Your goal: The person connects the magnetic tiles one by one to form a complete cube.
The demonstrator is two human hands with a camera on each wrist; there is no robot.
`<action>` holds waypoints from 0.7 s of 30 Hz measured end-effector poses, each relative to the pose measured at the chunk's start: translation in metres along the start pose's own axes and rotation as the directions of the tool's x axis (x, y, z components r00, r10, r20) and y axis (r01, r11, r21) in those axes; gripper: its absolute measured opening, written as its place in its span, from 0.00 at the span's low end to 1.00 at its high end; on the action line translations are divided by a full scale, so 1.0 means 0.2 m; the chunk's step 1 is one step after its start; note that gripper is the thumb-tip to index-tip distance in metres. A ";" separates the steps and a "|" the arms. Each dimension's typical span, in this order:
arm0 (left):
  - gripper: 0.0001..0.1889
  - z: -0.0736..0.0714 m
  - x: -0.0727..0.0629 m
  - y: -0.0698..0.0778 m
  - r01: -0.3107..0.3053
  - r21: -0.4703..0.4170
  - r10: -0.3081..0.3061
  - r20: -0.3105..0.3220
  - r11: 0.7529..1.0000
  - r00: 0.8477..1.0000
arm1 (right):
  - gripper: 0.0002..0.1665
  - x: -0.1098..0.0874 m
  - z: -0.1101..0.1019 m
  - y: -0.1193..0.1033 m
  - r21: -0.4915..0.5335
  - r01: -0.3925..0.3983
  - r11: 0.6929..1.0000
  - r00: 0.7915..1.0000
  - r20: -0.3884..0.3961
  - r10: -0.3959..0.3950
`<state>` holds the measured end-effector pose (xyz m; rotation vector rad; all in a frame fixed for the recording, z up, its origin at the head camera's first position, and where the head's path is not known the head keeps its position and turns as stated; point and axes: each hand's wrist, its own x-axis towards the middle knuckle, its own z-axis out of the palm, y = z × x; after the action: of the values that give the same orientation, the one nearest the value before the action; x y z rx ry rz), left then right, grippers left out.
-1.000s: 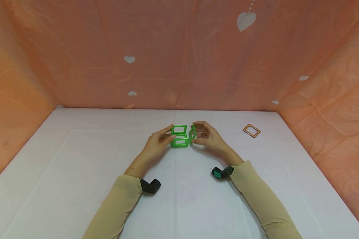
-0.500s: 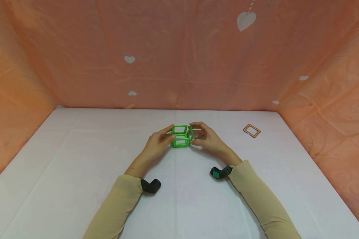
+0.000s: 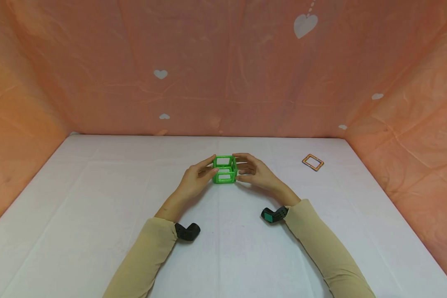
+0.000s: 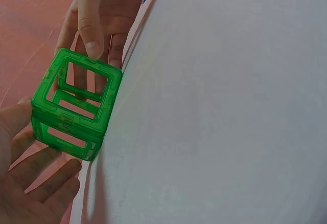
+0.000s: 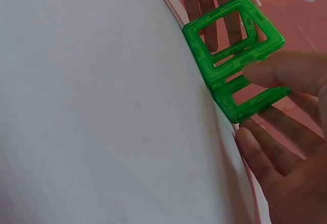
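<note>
Green magnetic tiles with square cut-outs form a box (image 3: 224,182) on the white table, in the middle of the head view. My left hand (image 3: 195,178) holds its left side, thumb on the near edge and a finger at the back. From the other side, my right hand (image 3: 258,171) grips the right-hand tile between thumb and fingers, that tile standing upright against the box. In the left wrist view the green box (image 4: 76,119) lies between both hands. In the right wrist view my right thumb (image 5: 286,73) overlaps the near tile (image 5: 204,63).
An orange square magnetic tile (image 3: 309,166) lies flat at the back right of the table (image 3: 223,248). Behind the table hangs an orange cloth (image 3: 223,62) with white hearts. Black wrist cameras, such as the left one (image 3: 187,232), stick out inward from both sleeves.
My right hand has moved left, bringing its green tile from apart and tilted to upright against the box's right side. The left hand has stayed in place.
</note>
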<state>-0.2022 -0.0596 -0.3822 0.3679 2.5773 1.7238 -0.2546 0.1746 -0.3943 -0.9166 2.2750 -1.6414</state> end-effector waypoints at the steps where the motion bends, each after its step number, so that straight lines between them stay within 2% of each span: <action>1: 0.28 0.00 0.00 0.00 0.001 -0.002 -0.001 0.000 1.000 1.000 | 0.39 0.00 0.00 0.00 -0.002 0.002 1.000 1.000 0.001 -0.002; 10: 0.28 0.00 0.00 0.00 0.002 0.006 -0.002 0.001 1.000 1.000 | 0.41 -0.01 0.00 -0.02 -0.008 -0.001 1.000 1.000 0.019 0.001; 21: 0.28 0.00 0.00 0.00 0.002 0.012 -0.002 0.000 1.000 1.000 | 0.38 -0.05 -0.05 0.00 -0.063 -0.031 0.998 0.999 -0.031 0.029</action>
<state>-0.2015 -0.0599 -0.3822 0.3657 2.5882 1.7087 -0.2521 0.1879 -0.3922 -0.8727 2.3621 -1.5896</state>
